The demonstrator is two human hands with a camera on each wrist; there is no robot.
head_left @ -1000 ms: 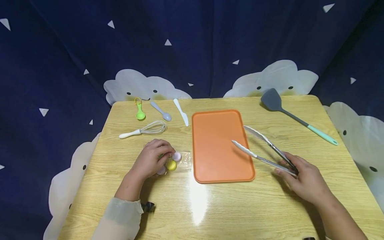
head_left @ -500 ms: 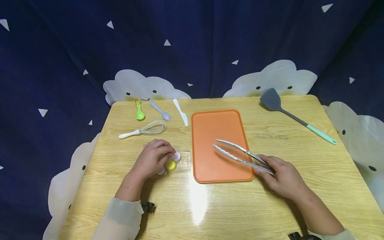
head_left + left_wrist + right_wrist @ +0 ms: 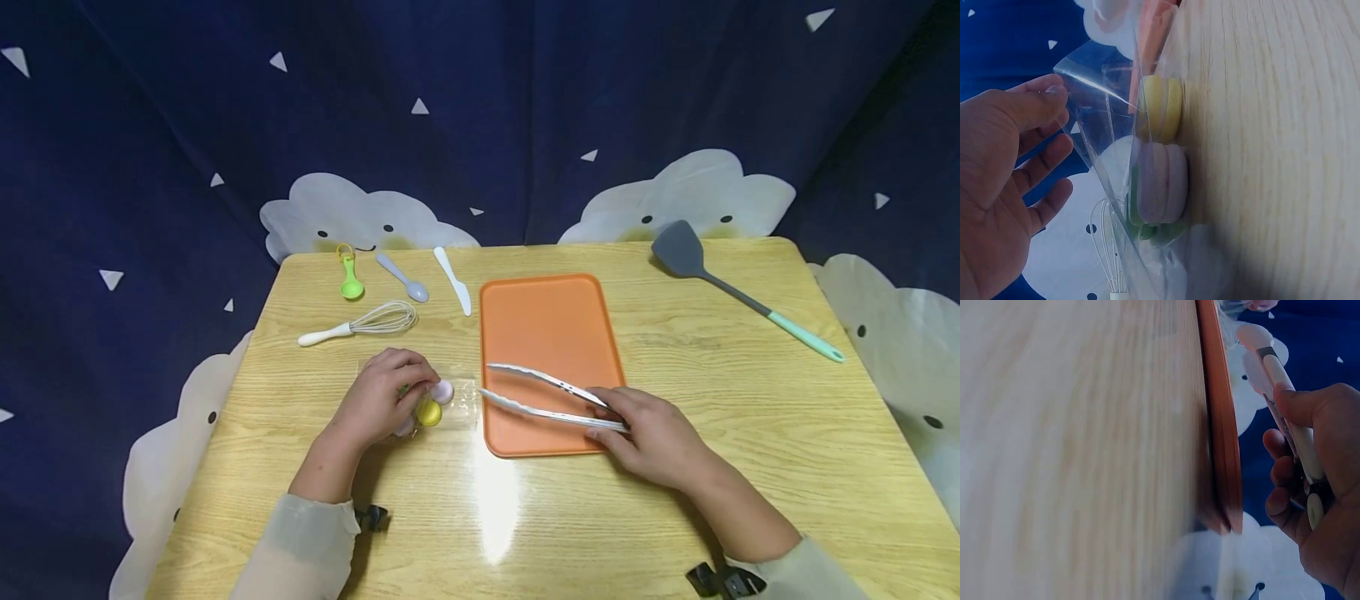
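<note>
Tongs (image 3: 558, 416) have moved left to frame center, gripped by the right hand (image 3: 652, 435). Left hand (image 3: 381, 397) pinches the clear bag (image 3: 1094, 81), left of center; misaligned tongs could snag it, toppling macarons (image 3: 1172, 109).

The tray (image 3: 551, 325) lies right of the macarons (image 3: 430, 413), left of the spatula (image 3: 735, 293).

White glare streaks the table (image 3: 570, 517); both wrist views look dimmer.

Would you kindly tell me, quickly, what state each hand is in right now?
Left hand: closed, pinching the edge of the clear plastic bag.
Right hand: closed, holding the tongs, whose tips stand apart.
</note>
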